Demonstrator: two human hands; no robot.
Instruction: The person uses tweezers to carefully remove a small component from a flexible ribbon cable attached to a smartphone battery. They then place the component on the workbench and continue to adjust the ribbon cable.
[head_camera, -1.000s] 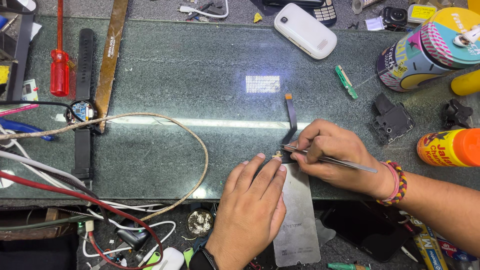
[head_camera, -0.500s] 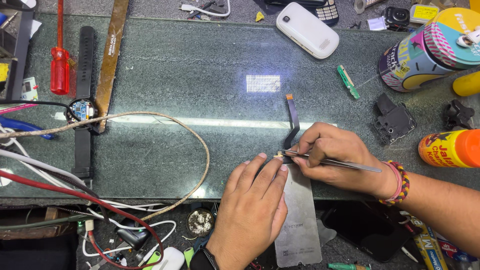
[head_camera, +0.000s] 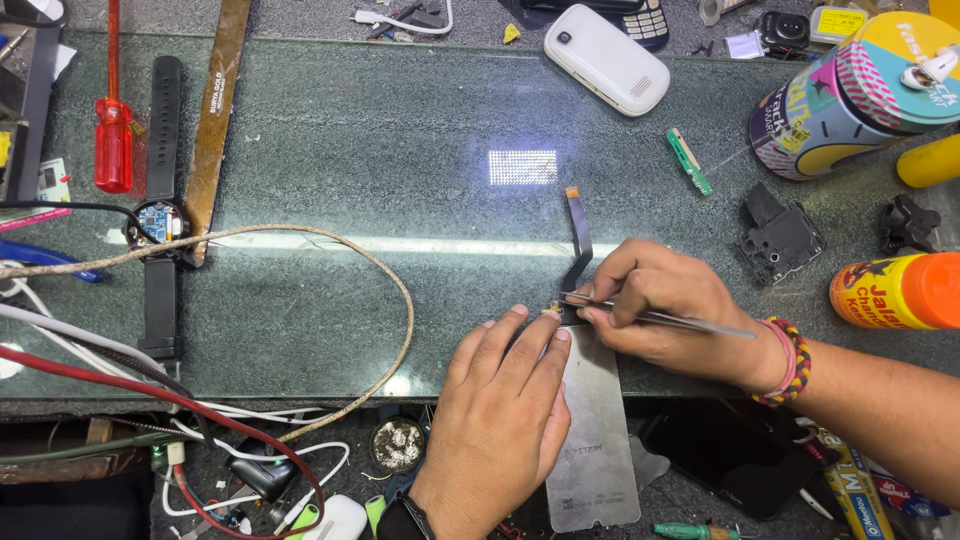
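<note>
The left hand (head_camera: 505, 415) lies flat with its fingers released, pressing a grey metal-backed screen panel (head_camera: 592, 440) down where it overhangs the near edge of the glass worktop (head_camera: 400, 130); the right hand (head_camera: 665, 310) has its fingers clenched on thin tweezers (head_camera: 660, 318), whose tips meet the panel's top edge at the base of a dark ribbon cable (head_camera: 579, 240); the cable looks still attached and lies up across the glass, so the work at that joint seems under way, not finished.

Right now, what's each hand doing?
Left hand: open, flat, pressing on the metal panel.
Right hand: closed, holding tweezers.
</note>
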